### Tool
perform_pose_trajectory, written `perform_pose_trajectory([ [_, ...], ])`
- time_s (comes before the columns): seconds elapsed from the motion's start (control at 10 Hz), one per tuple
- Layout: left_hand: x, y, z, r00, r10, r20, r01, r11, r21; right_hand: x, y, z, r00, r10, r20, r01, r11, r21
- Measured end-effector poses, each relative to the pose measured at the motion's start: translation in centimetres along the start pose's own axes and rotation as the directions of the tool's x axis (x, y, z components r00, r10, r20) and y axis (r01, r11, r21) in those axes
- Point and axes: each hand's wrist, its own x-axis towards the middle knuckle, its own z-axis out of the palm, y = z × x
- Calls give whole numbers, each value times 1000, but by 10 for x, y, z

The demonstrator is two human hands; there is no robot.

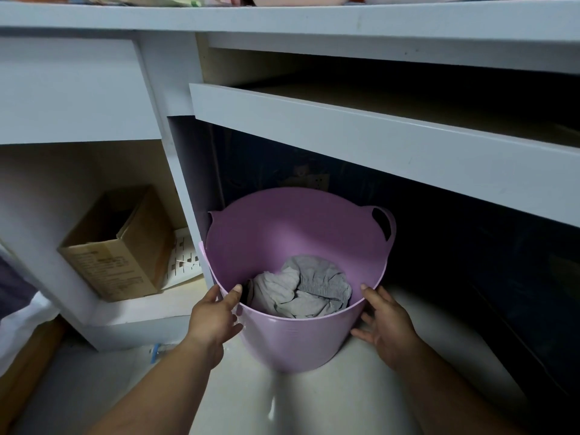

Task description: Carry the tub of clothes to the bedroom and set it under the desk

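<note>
A lilac plastic tub [292, 340] with two loop handles stands on the pale floor, its far side under the white desk [376, 142]. Crumpled grey clothes [303, 288] lie in its bottom. My left hand [216, 315] grips the near left rim, thumb inside the tub. My right hand [387, 324] rests flat against the near right wall, fingers spread, thumb on the rim.
A pulled-out keyboard shelf [361, 130] juts over the tub. The desk's side panel [188, 196] stands just left of the tub. Beyond it a cardboard box [119, 246] sits on a low shelf. The knee space to the right is dark.
</note>
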Motion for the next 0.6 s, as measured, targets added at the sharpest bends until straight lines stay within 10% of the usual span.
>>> perform_pose_trajectory([
  [0.6, -17, -5, -33, 1000, 3, -4, -3, 995, 96, -24, -1, -9, 991, 48, -122, -54, 997, -52],
])
